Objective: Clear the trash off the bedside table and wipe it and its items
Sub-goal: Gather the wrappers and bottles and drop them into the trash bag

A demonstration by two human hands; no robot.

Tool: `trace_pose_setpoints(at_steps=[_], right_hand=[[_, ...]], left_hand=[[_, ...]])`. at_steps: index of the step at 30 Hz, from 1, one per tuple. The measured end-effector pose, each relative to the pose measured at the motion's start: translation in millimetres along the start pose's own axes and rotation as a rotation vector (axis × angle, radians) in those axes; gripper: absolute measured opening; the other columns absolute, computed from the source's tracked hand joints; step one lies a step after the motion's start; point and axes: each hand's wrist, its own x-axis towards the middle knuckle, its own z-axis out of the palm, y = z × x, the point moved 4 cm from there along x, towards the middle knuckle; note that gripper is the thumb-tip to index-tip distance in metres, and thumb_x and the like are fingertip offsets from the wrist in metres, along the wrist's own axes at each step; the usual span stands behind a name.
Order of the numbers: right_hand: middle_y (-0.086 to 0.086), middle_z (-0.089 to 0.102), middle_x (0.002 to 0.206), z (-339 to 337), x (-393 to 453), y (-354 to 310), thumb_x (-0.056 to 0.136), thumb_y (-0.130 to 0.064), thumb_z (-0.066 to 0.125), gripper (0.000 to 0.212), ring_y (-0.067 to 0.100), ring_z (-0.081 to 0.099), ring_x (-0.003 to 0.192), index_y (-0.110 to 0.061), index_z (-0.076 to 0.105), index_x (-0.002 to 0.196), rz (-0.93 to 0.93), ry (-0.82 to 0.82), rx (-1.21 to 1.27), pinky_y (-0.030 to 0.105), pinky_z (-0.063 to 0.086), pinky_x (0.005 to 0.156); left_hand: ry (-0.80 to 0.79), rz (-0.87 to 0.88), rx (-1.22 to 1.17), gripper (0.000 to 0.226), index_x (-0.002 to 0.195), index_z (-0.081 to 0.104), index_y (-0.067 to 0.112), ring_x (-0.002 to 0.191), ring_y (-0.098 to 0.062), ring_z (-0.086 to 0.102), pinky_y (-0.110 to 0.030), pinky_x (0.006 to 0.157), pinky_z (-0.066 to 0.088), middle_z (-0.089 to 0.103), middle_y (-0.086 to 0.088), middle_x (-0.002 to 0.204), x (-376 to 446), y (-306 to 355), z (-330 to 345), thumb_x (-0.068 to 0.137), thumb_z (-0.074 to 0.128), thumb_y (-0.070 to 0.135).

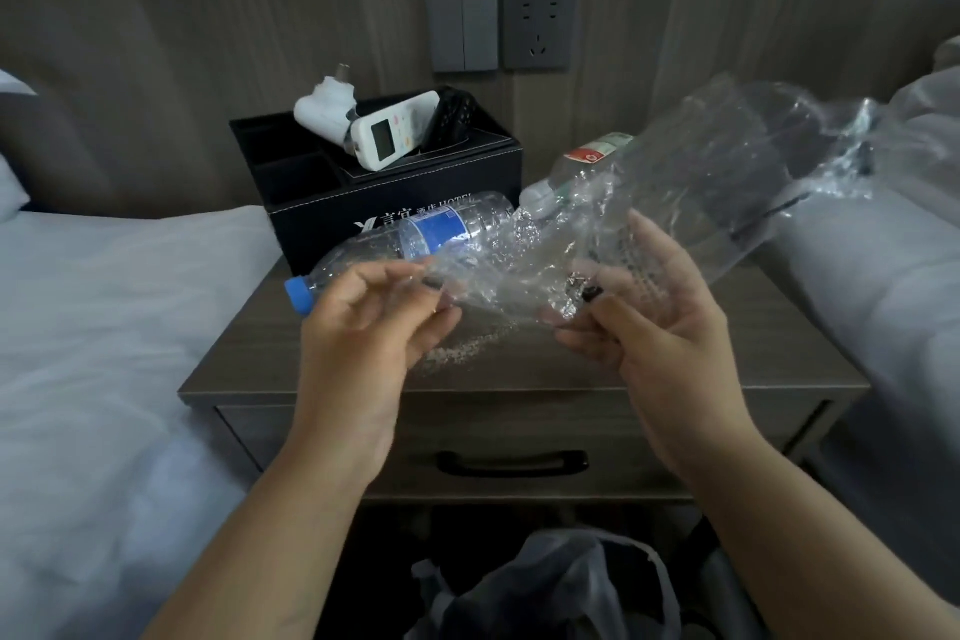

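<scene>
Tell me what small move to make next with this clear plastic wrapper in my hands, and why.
Probably lower the crumpled clear plastic wrapper into the bag-lined bin below the wooden bedside table. Both the left hand and right hand already pinch it, and the bin sits open beneath them.

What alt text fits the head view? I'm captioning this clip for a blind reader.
Two hands, left and right, hold a crumpled clear plastic bag above a bedside table. Two empty bottles lie on it, one blue-capped, one white-capped, near scattered crumbs. Behind stands a black organizer holding a remote.
</scene>
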Motion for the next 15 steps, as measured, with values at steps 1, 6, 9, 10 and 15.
trace_pose_setpoints(at_steps=[1,6,9,10,15], right_hand=[[0.008,0.071,0.102,1.3,-1.4,-1.0,0.089,0.012,0.052,0.063,0.022,0.068,0.077,-0.038,0.052,0.127,-0.003,-0.011,-0.008,0.03,0.058,0.066],[0.001,0.074,0.09,0.4,-1.4,-6.3,0.087,0.012,0.056,0.06,0.017,0.069,0.075,-0.03,0.052,0.129,0.02,-0.034,0.012,0.027,0.058,0.065],[0.0,0.072,0.073,-1.9,-0.1,-4.0,0.084,0.009,0.061,0.052,0.015,0.07,0.067,-0.022,0.051,0.124,0.118,-0.051,0.069,0.022,0.056,0.062],[0.001,0.072,0.072,-2.7,0.4,-2.8,0.083,0.006,0.062,0.049,0.014,0.069,0.066,-0.018,0.051,0.124,0.164,-0.056,0.074,0.02,0.055,0.06],[0.008,0.069,0.074,-17.9,4.5,-5.7,0.085,-0.009,0.067,0.022,0.014,0.067,0.062,0.001,0.061,0.104,0.342,0.001,-0.135,0.017,0.05,0.047]], left_hand=[[-0.003,-0.092,-0.125,0.027,0.07,0.072,0.014,0.079,-0.019,0.072,-0.024,0.068,0.057,0.072,-0.006,0.081,-0.7,-1.5,0.0,0.083,0.061,-0.007],[-0.154,-0.363,-0.546,0.013,0.065,0.073,0.002,0.065,-0.018,0.07,-0.023,0.059,0.058,0.071,-0.014,0.076,-9.4,-1.8,9.5,0.069,0.061,0.001],[-0.273,-0.448,-0.662,0.014,0.066,0.071,0.007,0.06,-0.014,0.064,-0.024,0.054,0.053,0.067,-0.004,0.068,-17.7,-4.8,18.9,0.073,0.059,0.005],[-0.303,-0.452,-0.669,0.013,0.068,0.07,0.01,0.059,-0.013,0.061,-0.024,0.054,0.05,0.066,-0.001,0.067,-19.6,-5.5,21.5,0.075,0.06,0.007],[-0.294,-0.281,-0.273,0.012,0.073,0.073,0.019,0.06,-0.011,0.05,-0.023,0.054,0.041,0.057,0.001,0.06,-14.0,-1.8,14.4,0.075,0.065,0.01]])
